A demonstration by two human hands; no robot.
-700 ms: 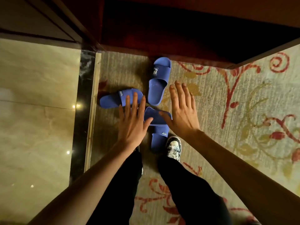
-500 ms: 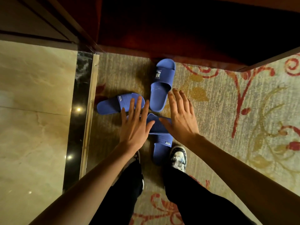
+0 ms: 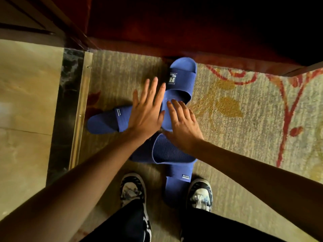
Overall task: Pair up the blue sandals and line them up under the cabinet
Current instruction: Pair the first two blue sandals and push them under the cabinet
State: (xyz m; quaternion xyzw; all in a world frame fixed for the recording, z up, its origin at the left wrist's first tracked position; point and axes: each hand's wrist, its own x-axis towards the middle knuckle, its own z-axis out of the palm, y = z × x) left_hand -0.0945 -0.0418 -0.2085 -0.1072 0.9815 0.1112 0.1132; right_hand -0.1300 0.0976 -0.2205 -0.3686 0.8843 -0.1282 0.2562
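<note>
Several blue sandals lie jumbled on the carpet in front of the dark red cabinet (image 3: 192, 32). One sandal (image 3: 182, 77) has its toe at the cabinet's base. Another (image 3: 104, 122) lies sideways to the left. A third (image 3: 167, 151) lies crosswise in the middle, partly over a fourth (image 3: 178, 187) between my shoes. My left hand (image 3: 146, 112) is open, fingers spread, over the sideways sandal's inner end. My right hand (image 3: 183, 124) is open, its fingertips resting on the footbed of the sandal by the cabinet.
The carpet (image 3: 244, 137) has a red and gold floral pattern and stretches to the right. A metal threshold strip (image 3: 80, 110) and black border separate it from the marble floor (image 3: 26, 119) on the left. My two patterned shoes (image 3: 132, 189) (image 3: 201, 194) stand just behind the sandals.
Both hands have moved forward and down onto the sandals. The right hand now touches the sandal by the cabinet. The view has come closer to the floor.
</note>
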